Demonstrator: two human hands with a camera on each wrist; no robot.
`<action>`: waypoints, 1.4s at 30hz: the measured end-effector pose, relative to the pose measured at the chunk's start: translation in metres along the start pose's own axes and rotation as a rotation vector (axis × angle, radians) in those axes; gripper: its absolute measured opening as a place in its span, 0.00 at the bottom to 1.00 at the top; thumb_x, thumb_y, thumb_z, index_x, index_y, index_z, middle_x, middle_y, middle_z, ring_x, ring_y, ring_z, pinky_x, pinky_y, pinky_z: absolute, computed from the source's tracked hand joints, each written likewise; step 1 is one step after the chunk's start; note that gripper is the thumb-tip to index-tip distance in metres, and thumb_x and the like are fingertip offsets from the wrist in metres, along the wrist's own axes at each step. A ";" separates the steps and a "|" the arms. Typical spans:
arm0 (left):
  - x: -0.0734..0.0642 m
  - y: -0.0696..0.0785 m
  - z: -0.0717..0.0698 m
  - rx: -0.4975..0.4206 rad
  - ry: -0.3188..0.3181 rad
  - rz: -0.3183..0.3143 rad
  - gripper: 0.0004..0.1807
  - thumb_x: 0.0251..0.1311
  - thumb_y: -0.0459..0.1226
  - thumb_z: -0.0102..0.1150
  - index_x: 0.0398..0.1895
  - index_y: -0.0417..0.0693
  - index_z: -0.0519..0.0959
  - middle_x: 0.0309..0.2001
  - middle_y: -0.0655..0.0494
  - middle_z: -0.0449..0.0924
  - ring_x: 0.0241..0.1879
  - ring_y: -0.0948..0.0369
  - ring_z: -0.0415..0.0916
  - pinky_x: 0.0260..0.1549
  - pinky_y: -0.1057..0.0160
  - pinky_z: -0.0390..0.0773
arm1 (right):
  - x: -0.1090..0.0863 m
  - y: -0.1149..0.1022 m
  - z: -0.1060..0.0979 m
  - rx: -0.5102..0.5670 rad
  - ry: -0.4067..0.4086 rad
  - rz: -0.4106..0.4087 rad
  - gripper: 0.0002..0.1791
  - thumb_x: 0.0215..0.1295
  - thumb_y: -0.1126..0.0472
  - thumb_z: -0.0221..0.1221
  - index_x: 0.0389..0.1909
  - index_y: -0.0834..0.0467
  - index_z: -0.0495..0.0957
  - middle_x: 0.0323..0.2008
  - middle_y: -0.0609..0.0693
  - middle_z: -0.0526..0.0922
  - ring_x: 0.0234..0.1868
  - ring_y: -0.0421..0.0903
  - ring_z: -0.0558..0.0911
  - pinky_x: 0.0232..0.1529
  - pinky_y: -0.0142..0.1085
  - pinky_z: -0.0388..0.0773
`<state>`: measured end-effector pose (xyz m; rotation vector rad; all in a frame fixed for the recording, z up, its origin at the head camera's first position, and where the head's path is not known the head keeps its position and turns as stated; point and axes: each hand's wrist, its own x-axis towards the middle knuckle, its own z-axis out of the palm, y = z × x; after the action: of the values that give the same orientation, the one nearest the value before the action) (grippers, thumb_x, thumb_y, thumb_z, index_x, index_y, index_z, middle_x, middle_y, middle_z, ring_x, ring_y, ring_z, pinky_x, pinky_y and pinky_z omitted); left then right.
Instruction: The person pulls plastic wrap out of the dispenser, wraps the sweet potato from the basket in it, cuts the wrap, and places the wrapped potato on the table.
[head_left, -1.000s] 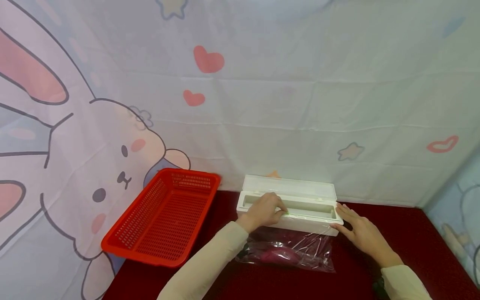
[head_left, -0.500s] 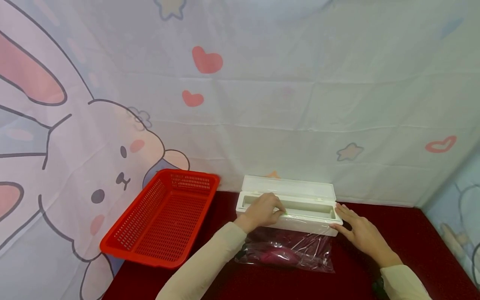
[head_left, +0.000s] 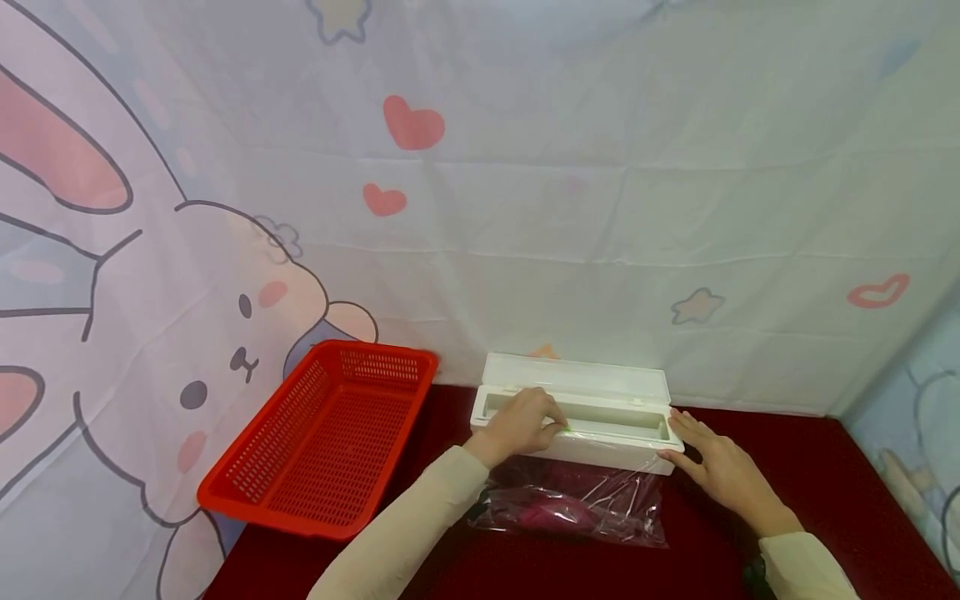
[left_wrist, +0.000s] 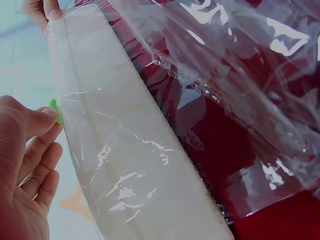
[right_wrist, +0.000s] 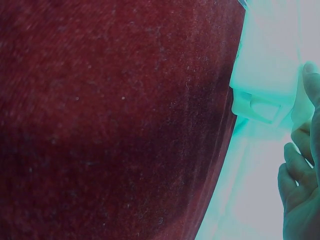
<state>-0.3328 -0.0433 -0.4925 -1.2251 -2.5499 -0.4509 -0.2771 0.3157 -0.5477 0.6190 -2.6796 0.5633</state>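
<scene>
A long white cling film dispenser (head_left: 600, 451) lies on the table with its lid (head_left: 577, 375) tipped back. My left hand (head_left: 517, 427) pinches a small green slide cutter (left_wrist: 60, 118) at the dispenser's front edge. Clear cling film (head_left: 633, 500) is drawn over the dispenser's front and down onto the table. Beneath that film shows a pink rounded object (head_left: 557, 515), its kind unclear through the glare. My right hand (head_left: 723, 472) holds the dispenser's right end, thumb at the front corner and fingers along the end.
A red perforated plastic basket (head_left: 322, 454) stands at the left. Dark red cloth (head_left: 795, 467) covers the table. Behind hangs a pale curtain (head_left: 525, 208) printed with a rabbit, hearts and stars.
My left hand and the green cutter have shifted very slightly left along the dispenser. The right hand keeps its place at the end.
</scene>
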 end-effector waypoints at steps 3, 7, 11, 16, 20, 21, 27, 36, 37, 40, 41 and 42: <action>-0.001 -0.001 0.000 0.005 0.003 0.004 0.07 0.62 0.34 0.72 0.39 0.52 0.94 0.38 0.60 0.93 0.42 0.59 0.86 0.48 0.64 0.82 | 0.000 0.000 0.000 -0.001 -0.004 0.005 0.38 0.72 0.46 0.68 0.73 0.67 0.73 0.74 0.66 0.73 0.71 0.71 0.75 0.63 0.68 0.74; -0.002 -0.003 -0.001 0.014 0.010 0.018 0.06 0.62 0.35 0.72 0.39 0.52 0.94 0.37 0.60 0.92 0.41 0.59 0.86 0.47 0.65 0.82 | -0.001 0.000 0.000 -0.010 -0.005 0.009 0.38 0.72 0.46 0.67 0.73 0.66 0.73 0.74 0.66 0.73 0.71 0.71 0.75 0.63 0.69 0.74; -0.004 -0.006 -0.004 0.006 0.007 0.021 0.06 0.63 0.34 0.72 0.39 0.51 0.94 0.37 0.59 0.92 0.41 0.59 0.86 0.48 0.64 0.82 | 0.000 0.000 0.000 -0.013 -0.002 0.010 0.38 0.72 0.46 0.68 0.73 0.66 0.73 0.73 0.66 0.73 0.71 0.71 0.75 0.62 0.68 0.76; -0.013 -0.013 -0.011 0.003 0.006 -0.032 0.06 0.62 0.34 0.72 0.38 0.52 0.95 0.38 0.60 0.92 0.43 0.59 0.86 0.45 0.62 0.84 | 0.000 -0.002 -0.001 -0.014 0.008 -0.001 0.38 0.72 0.46 0.68 0.73 0.67 0.74 0.73 0.67 0.74 0.70 0.71 0.75 0.61 0.67 0.76; -0.021 -0.019 -0.016 -0.003 0.003 -0.077 0.06 0.62 0.34 0.72 0.38 0.53 0.95 0.39 0.61 0.92 0.43 0.59 0.86 0.44 0.61 0.85 | -0.001 -0.003 -0.003 -0.018 0.019 0.000 0.38 0.71 0.47 0.69 0.71 0.67 0.75 0.72 0.67 0.74 0.69 0.71 0.76 0.61 0.67 0.76; -0.023 -0.020 -0.017 -0.005 0.001 -0.080 0.06 0.62 0.34 0.72 0.39 0.53 0.95 0.40 0.60 0.93 0.43 0.58 0.86 0.45 0.61 0.85 | -0.001 -0.003 -0.004 -0.019 0.022 0.000 0.37 0.70 0.48 0.69 0.71 0.68 0.75 0.72 0.67 0.74 0.69 0.71 0.76 0.62 0.67 0.76; -0.030 -0.024 -0.021 -0.013 -0.004 -0.074 0.06 0.62 0.34 0.71 0.39 0.51 0.94 0.40 0.59 0.93 0.43 0.57 0.86 0.48 0.61 0.84 | -0.001 -0.005 -0.001 -0.014 0.037 -0.020 0.37 0.69 0.49 0.70 0.70 0.68 0.76 0.72 0.67 0.75 0.68 0.71 0.77 0.61 0.66 0.76; -0.037 -0.032 -0.024 -0.033 0.007 -0.048 0.06 0.61 0.33 0.73 0.38 0.51 0.94 0.39 0.59 0.93 0.41 0.58 0.86 0.45 0.60 0.84 | -0.001 -0.005 0.000 -0.026 0.051 -0.044 0.36 0.68 0.50 0.71 0.70 0.68 0.76 0.70 0.67 0.76 0.67 0.71 0.78 0.58 0.65 0.79; -0.038 -0.033 -0.024 -0.036 0.007 -0.049 0.06 0.61 0.33 0.73 0.38 0.51 0.94 0.39 0.59 0.93 0.41 0.58 0.86 0.45 0.60 0.84 | -0.001 -0.005 0.000 -0.028 0.054 -0.044 0.36 0.68 0.50 0.71 0.70 0.68 0.76 0.70 0.67 0.77 0.67 0.71 0.78 0.58 0.66 0.79; -0.039 -0.035 -0.025 -0.044 0.004 -0.055 0.06 0.61 0.33 0.72 0.38 0.50 0.94 0.39 0.58 0.93 0.41 0.57 0.85 0.45 0.59 0.84 | -0.002 -0.005 -0.001 -0.032 0.058 -0.042 0.36 0.68 0.50 0.72 0.69 0.68 0.77 0.70 0.67 0.77 0.67 0.71 0.79 0.59 0.66 0.78; -0.040 -0.035 -0.025 -0.043 0.003 -0.054 0.06 0.61 0.33 0.72 0.38 0.50 0.94 0.39 0.58 0.93 0.40 0.57 0.85 0.45 0.59 0.84 | -0.002 -0.005 -0.001 -0.034 0.059 -0.043 0.36 0.68 0.50 0.72 0.69 0.68 0.77 0.70 0.67 0.77 0.67 0.71 0.79 0.59 0.66 0.78; -0.041 -0.036 -0.026 -0.042 0.002 -0.055 0.06 0.61 0.33 0.72 0.38 0.50 0.94 0.39 0.58 0.93 0.41 0.57 0.85 0.46 0.59 0.84 | -0.002 -0.006 -0.002 -0.033 0.058 -0.042 0.36 0.68 0.50 0.71 0.69 0.68 0.77 0.70 0.67 0.77 0.67 0.71 0.79 0.59 0.66 0.78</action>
<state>-0.3338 -0.1032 -0.4898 -1.1706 -2.5905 -0.5203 -0.2722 0.3125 -0.5452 0.6389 -2.6098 0.5172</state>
